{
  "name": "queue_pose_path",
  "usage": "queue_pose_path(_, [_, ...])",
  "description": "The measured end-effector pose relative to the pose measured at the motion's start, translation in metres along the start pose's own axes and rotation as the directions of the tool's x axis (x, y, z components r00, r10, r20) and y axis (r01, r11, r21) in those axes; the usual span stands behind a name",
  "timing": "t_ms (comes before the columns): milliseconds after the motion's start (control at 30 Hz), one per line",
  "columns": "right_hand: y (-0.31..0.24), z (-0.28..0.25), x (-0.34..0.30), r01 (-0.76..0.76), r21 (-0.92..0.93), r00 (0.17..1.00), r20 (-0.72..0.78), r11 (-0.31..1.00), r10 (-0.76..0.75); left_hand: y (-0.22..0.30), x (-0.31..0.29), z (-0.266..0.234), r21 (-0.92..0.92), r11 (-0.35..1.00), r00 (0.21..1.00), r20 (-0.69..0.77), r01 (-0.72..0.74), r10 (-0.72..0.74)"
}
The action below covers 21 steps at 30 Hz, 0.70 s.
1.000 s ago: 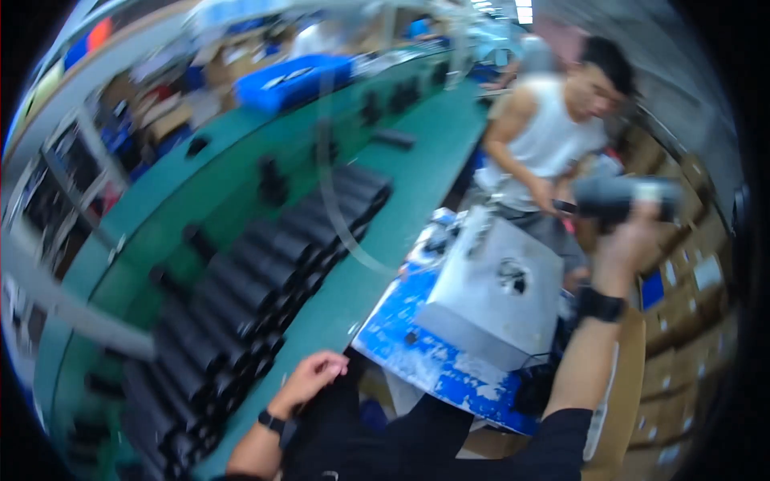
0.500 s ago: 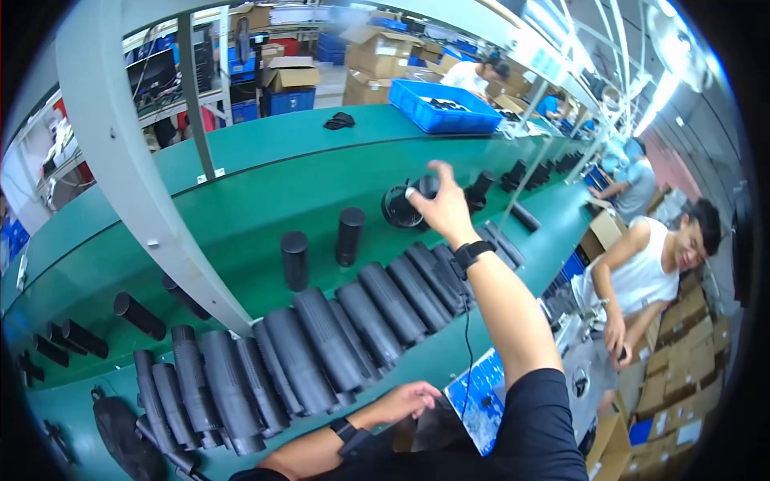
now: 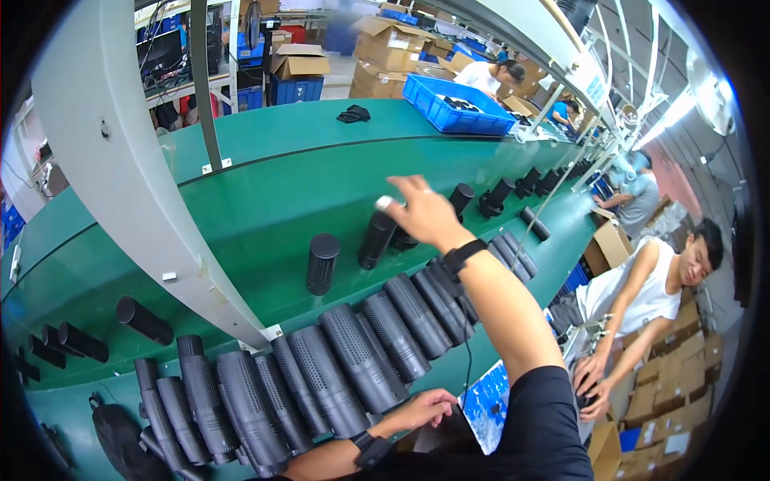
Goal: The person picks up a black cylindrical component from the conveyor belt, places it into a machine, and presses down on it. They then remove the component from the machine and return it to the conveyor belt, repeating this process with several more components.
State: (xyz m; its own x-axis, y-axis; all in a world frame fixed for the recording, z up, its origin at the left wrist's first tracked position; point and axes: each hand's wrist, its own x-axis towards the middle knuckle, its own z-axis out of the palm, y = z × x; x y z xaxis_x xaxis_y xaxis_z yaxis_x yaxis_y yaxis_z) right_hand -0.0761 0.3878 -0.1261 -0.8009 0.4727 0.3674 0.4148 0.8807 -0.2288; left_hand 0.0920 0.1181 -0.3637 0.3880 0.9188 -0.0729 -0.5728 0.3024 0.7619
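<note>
My right hand (image 3: 421, 212) is raised over the green bench, fingers spread, holding nothing. Below its thumb side stands a black cylinder (image 3: 375, 242); whether they touch I cannot tell. Another black cylinder (image 3: 323, 264) stands upright to the left. Mostly hidden behind my hand is a dark round-based piece (image 3: 403, 239). My left hand (image 3: 421, 410) hovers low at the near end of a row of black perforated cylinders (image 3: 362, 359), its fingers loosely bent and nothing visible in them. A thin dark cable hangs by my right wrist.
A white post (image 3: 136, 192) rises from the green bench (image 3: 265, 192) at left. A blue bin (image 3: 457, 108) sits at the far side. More black cylinders (image 3: 144, 321) lie at left, beside a black pouch (image 3: 124, 437). A co-worker (image 3: 642, 289) sits at right near cardboard boxes.
My right hand has left the round-based piece and moved left, over the neighbouring cylinder. My left hand's fingers have curled more. The whole view has shifted slightly; the co-worker's hands moved lower.
</note>
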Motion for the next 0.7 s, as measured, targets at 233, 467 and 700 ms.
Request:
queue_pose_path(233, [0.01,-0.019,-0.025,-0.033,0.093,0.978,0.209,0.995,0.013,-0.007,0.01,-0.001,-0.011,0.999,0.996,0.082,-0.038,0.039])
queue_pose_path(467, [-0.005,-0.235,-0.171,0.028,0.597,0.943,-0.282,0.802,0.178,0.017,-0.007,0.002,0.014,1.0,1.0,0.016,0.022,-0.022])
queue_pose_path(700, [-0.024,-0.186,-0.427,-0.031,0.957,0.834,-0.134,0.288,0.535,0.013,-0.011,0.007,0.087,0.995,0.999,-0.027,-0.039,0.041])
